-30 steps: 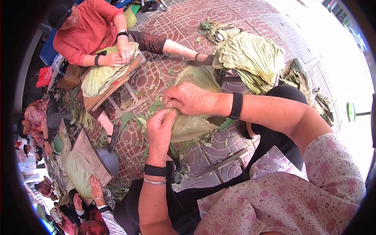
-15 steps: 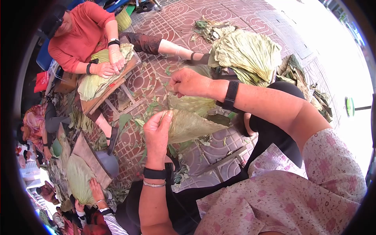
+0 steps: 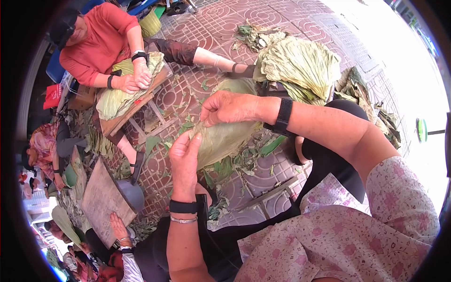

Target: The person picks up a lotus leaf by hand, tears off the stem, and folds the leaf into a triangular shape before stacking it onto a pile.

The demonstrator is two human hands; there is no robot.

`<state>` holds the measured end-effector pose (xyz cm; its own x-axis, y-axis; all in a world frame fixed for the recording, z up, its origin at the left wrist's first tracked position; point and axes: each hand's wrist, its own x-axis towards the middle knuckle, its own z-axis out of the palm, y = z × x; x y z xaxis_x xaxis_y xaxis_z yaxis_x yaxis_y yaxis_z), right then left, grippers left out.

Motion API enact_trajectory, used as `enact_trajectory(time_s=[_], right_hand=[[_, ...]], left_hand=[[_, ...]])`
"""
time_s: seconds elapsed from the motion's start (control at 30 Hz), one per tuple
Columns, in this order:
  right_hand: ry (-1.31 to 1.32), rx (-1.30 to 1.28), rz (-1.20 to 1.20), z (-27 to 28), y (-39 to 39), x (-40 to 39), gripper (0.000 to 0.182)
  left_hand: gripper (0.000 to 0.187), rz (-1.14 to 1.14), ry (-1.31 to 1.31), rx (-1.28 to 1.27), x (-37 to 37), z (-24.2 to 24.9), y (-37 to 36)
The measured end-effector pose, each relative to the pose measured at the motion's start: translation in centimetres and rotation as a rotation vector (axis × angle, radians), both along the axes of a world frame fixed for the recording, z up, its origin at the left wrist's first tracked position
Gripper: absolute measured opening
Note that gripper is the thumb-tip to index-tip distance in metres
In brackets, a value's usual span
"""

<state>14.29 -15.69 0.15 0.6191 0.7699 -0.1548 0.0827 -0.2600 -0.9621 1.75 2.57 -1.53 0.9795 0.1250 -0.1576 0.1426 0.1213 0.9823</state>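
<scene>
A large, thin, pale green dried lotus leaf hangs between my two hands over the paving. My left hand pinches its near edge between thumb and fingers. Just above and to the right, my right hand is closed on the upper edge, its fingertips close to those of my left. The leaf spreads away to the right, partly behind my right hand. Green leaf scraps lie on the ground below it.
A stack of folded leaves stands beyond my right arm, with darker withered leaves beside it. Across from me, a person in red presses leaves on a wooden board. Another person's hand rests on a bare board.
My right hand has come down towards my left, and the leaf hangs more spread out. At lower left, the other person has lifted a leaf off the board.
</scene>
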Motion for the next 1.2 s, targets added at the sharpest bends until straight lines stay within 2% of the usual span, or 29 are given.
enact_trajectory(time_s=[0.37, 0.57, 0.67, 0.77, 0.87, 0.97, 1.07, 1.2], right_hand=[[-0.076, -0.009, 0.054, 0.0, 0.8, -0.7, 0.015], [-0.110, 0.045, -0.096, -1.3, 0.9, -1.5, 0.013], [-0.075, 0.016, -0.144, -1.6, 1.0, -1.9, 0.013], [0.210, 0.080, -0.271, -2.7, 1.4, -0.8, 0.019], [0.301, 0.207, -0.259, -2.7, 0.8, 1.4, 0.026], [0.352, 0.138, -0.205, -1.3, 0.5, 2.1, 0.030], [0.166, -0.042, -0.020, 1.3, -0.5, 1.9, 0.025], [0.057, -0.004, 0.062, 0.3, -0.8, 2.5, 0.019]], left_hand=[[0.022, -0.070, 0.082, 0.078, -0.4, -0.7, -0.1], [0.020, -0.096, 0.103, 0.081, -0.2, -0.6, 0.1], [0.019, -0.111, 0.132, 0.070, -0.1, -0.3, -0.1], [0.016, -0.150, 0.130, 0.124, -0.8, -0.5, -1.1], [0.015, -0.132, 0.098, 0.094, -0.9, -1.1, -1.3], [0.017, -0.071, 0.085, 0.047, -0.6, -0.9, -0.3], [0.019, 0.010, 0.030, -0.008, -0.1, -0.3, 0.7], [0.019, 0.091, -0.034, -0.038, 0.3, -0.1, 1.6]])
